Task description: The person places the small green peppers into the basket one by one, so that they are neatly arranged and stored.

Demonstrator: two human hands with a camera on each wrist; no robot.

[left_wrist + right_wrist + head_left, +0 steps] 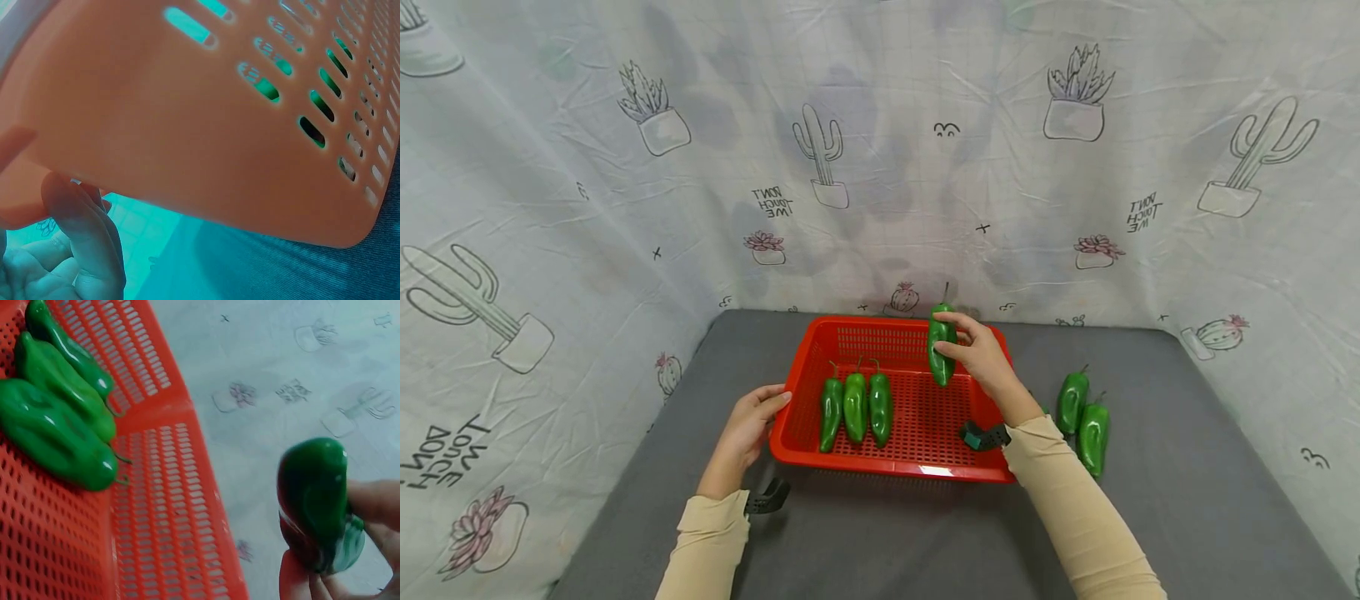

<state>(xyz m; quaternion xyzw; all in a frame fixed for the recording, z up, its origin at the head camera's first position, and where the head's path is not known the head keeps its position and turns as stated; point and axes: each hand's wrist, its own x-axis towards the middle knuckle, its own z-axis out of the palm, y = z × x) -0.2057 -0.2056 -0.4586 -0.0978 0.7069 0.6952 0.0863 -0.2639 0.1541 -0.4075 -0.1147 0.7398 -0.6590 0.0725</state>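
A red perforated plastic basket [850, 460] stands on the grey table. My left hand [751, 427] pinches its left rim between thumb and fingers; the left wrist view shows the fingers [87, 231] at the rim from below. My right hand [985, 358] holds a long green pepper [941, 350] upright, stem up, above the back right of the basket. The right wrist view shows the held pepper [315, 494] end-on between thumb and fingers. Inside, three green peppers [855, 408] lie side by side at the left of the basket floor.
Right of the basket, two green peppers [1072, 402] lie on the grey table [1165, 467]; a bit of green by the right forearm is mostly hidden. A white printed cloth [895, 183] hangs behind and at both sides. Each wrist wears a black strap [767, 497].
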